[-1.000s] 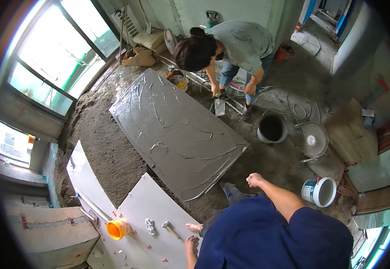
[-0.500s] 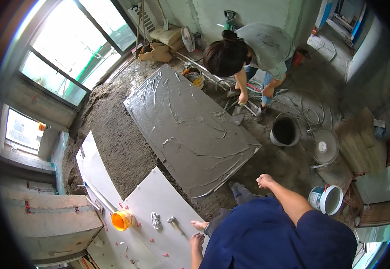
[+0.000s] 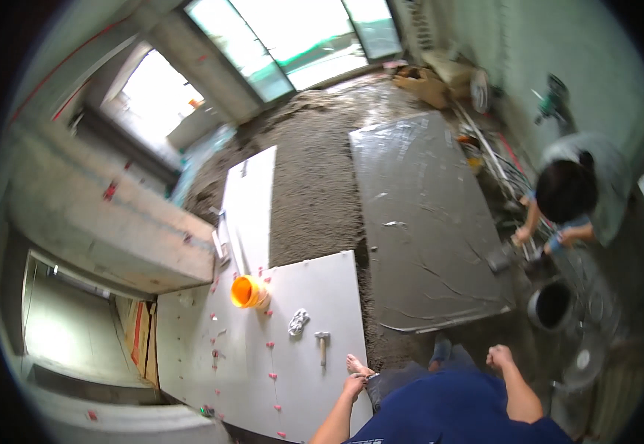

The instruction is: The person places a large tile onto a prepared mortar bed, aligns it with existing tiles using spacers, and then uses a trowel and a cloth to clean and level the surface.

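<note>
Both bare forearms rise from the lower edge. The left hand (image 3: 354,385) hangs low with fingers curled loosely downward. The right hand (image 3: 499,357) is closed in a loose fist, raised.

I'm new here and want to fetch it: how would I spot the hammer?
Find the big white tile laid on the floor at the near left. Near its right edge, just beyond the person's left hand, lies the hammer. Unlike the orange bucket and crumpled rag nearby, it is slim, with a metal head.

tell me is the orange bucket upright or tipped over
Tipped over: the orange bucket lies on its side on the white tile, its round open mouth facing sideways.
</note>
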`<action>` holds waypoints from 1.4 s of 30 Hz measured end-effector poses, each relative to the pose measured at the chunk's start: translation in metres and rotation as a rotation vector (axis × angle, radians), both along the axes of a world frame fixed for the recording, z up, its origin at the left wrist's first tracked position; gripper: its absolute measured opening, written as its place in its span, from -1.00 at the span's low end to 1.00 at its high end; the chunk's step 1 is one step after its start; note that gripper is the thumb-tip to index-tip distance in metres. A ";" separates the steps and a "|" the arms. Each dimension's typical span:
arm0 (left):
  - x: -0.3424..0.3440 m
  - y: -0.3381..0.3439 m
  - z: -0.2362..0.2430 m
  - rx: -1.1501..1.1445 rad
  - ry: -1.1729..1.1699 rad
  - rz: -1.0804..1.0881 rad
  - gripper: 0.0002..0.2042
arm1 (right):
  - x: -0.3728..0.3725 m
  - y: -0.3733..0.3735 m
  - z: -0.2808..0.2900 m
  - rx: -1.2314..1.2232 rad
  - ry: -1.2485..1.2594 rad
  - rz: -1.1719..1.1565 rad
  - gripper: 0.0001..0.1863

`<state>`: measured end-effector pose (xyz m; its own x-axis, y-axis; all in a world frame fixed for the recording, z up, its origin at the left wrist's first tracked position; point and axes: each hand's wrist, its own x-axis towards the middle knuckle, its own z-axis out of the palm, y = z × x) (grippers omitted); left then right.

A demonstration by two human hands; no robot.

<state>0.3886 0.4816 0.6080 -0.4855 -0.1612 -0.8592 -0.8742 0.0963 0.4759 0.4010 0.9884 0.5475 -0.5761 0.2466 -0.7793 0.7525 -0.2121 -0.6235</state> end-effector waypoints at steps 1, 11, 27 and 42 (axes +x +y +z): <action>0.010 -0.012 0.002 -0.025 0.009 0.071 -0.73 | -0.004 -0.014 0.013 0.069 -0.114 0.142 -0.87; 0.032 -0.008 -0.033 -0.191 0.022 -0.075 -0.82 | -0.024 -0.007 0.034 -0.001 -0.230 0.113 -0.88; 0.020 0.006 -0.019 -0.271 0.105 -0.104 -0.77 | -0.035 0.009 0.009 -0.024 -0.250 -0.031 -0.96; 0.032 0.000 -0.036 -0.214 0.096 -0.096 -0.85 | -0.017 0.002 0.021 -0.029 -0.264 -0.032 -0.91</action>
